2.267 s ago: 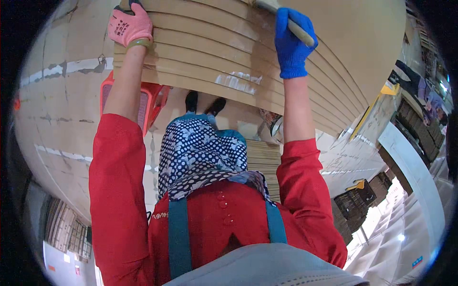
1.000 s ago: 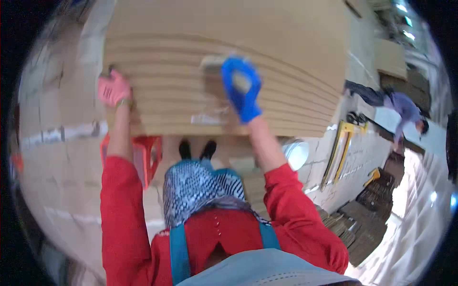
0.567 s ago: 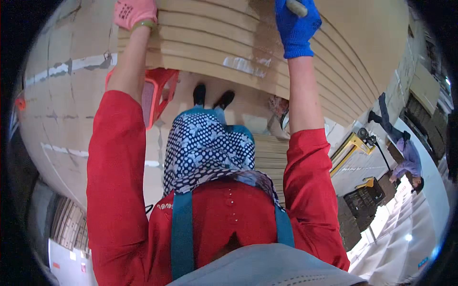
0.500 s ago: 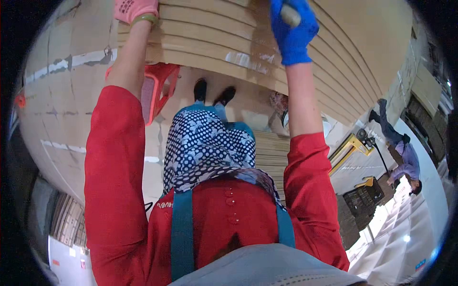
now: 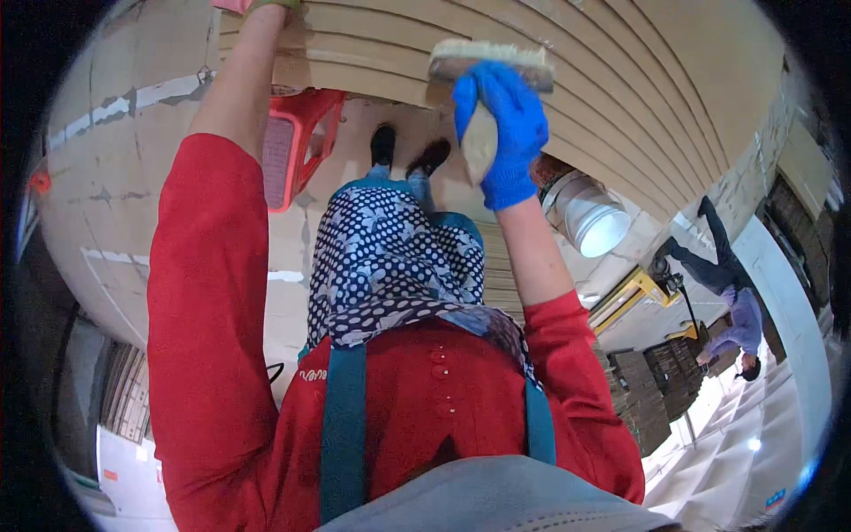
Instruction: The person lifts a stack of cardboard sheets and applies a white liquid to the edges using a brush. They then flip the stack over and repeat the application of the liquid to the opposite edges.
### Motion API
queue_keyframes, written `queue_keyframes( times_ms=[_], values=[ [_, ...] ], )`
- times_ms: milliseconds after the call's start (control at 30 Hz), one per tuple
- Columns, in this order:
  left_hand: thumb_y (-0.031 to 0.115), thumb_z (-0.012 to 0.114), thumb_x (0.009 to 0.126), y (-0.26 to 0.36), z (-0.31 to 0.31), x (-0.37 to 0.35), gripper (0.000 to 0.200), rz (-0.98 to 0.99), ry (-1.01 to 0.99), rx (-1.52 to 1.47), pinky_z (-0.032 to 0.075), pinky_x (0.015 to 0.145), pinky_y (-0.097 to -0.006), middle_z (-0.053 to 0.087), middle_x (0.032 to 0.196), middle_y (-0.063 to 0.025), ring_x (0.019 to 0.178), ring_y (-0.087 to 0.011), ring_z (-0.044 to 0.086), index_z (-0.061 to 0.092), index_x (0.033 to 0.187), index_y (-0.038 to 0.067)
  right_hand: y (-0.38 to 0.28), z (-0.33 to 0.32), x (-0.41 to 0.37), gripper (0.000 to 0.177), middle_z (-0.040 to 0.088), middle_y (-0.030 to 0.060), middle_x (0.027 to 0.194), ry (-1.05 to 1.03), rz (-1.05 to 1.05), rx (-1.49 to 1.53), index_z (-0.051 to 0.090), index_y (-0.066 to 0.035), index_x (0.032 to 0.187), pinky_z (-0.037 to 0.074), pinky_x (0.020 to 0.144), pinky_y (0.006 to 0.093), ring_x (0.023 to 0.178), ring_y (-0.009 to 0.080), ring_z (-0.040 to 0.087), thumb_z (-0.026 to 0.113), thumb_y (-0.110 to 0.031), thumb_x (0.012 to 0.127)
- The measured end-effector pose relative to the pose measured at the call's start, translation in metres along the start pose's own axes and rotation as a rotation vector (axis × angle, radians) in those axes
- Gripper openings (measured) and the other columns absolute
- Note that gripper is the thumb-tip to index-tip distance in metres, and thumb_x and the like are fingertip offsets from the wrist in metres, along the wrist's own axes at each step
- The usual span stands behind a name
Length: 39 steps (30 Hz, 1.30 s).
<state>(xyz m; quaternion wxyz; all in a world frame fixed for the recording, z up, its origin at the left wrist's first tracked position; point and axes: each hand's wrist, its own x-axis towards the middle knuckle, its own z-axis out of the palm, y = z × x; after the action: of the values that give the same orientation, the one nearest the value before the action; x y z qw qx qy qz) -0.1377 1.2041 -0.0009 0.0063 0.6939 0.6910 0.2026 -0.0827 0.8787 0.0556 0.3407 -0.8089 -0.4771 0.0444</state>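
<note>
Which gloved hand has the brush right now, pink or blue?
The right hand, in the blue glove, grips the wide brush by its handle, bristles at the cardboard stack. The pink-gloved left hand, mostly out of frame, shows no tool.

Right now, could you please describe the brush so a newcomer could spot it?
Find the big stack of cardboard sheets at the top of the view. At its near edge, the blue-gloved right hand grips a wide brush. Its pale bristle strip sets it apart from the white bucket and red stool nearby.
</note>
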Motion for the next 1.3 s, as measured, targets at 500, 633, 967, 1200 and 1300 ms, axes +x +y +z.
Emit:
queue_keyframes(
  times_ms=[500,633,967,1200,1300],
  values=[
    [0.042,0.05,0.078,0.102,0.068,0.017,0.046,-0.018,0.035,0.055,0.045,0.075,-0.0427,0.063,0.091,-0.0199,0.085,-0.0363,0.059,0.059,0.092,-0.001,0.147,-0.069,0.131,0.005,0.06,0.0093,0.07,0.252,0.145,-0.033,0.061,-0.01,0.073,0.048,0.062,0.0327,0.065,0.0267,0.06,0.065,-0.012,0.076],
    [0.044,0.048,0.078,0.12,0.068,0.004,0.052,0.029,0.008,-0.072,0.043,0.082,-0.0425,0.061,0.097,-0.022,0.093,-0.0364,0.057,0.058,0.1,-0.002,0.173,-0.071,0.074,0.007,0.064,0.01,0.083,-0.085,0.325,-0.08,0.066,-0.008,0.085,0.048,0.072,0.0321,0.078,0.0217,0.062,0.061,-0.012,0.082],
    [0.048,0.04,0.083,0.291,0.132,-0.018,0.066,0.376,0.094,-0.073,0.023,0.102,-0.0527,0.042,0.129,-0.0244,0.12,-0.0401,0.037,0.043,0.126,-0.001,0.259,-0.126,0.195,0.009,0.064,0.007,0.084,0.422,0.448,0.296,0.065,-0.002,0.086,0.047,0.072,0.0269,0.077,0.0146,0.06,0.061,-0.009,0.084],
    [0.049,0.038,0.084,0.301,0.13,-0.011,0.066,0.359,0.014,0.035,0.02,0.101,-0.0577,0.039,0.132,-0.0235,0.121,-0.0404,0.036,0.042,0.127,0.0,0.295,-0.097,0.267,0.004,0.063,0.0057,0.081,0.586,-0.054,0.12,0.064,-0.002,0.084,0.048,0.069,0.0261,0.073,0.0134,0.059,0.064,-0.004,0.08],
    [0.049,0.038,0.083,0.299,0.129,-0.011,0.066,0.353,0.012,0.05,0.021,0.101,-0.0573,0.039,0.131,-0.0231,0.121,-0.0411,0.036,0.043,0.127,0.0,0.28,-0.09,0.246,0.004,0.063,0.0053,0.08,0.45,0.157,0.279,0.064,-0.002,0.083,0.048,0.069,0.026,0.073,0.0136,0.06,0.064,-0.002,0.079]
  ],
)
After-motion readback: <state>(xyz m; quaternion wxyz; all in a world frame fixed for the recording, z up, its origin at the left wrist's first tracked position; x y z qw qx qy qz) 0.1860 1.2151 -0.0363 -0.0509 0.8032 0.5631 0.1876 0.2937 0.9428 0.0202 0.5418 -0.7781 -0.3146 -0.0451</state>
